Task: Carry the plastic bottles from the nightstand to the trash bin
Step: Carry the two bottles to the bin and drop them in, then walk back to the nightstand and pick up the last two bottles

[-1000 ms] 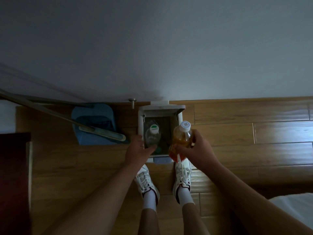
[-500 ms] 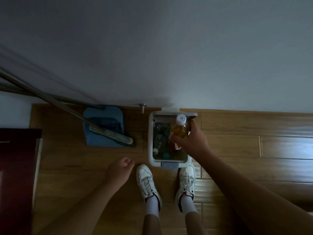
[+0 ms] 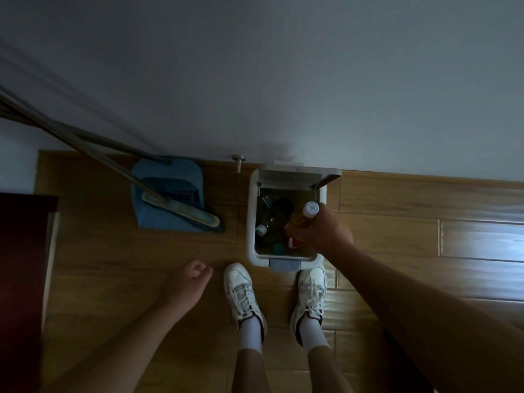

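Over trash bin [image 3: 251, 222] right rim | right hand [image 3: 326, 231] fingers grip bottle [image 3: 297, 222] | left hand [image 3: 187, 282] fingers loosely curled, empty

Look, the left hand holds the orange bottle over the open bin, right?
Not quite. In the head view it is the right hand that holds the orange bottle over the open bin. The left hand hangs beside it, loosely curled, and holds nothing.

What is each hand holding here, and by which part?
The right hand grips the amber bottle around its body, below the cap; the left hand holds nothing.
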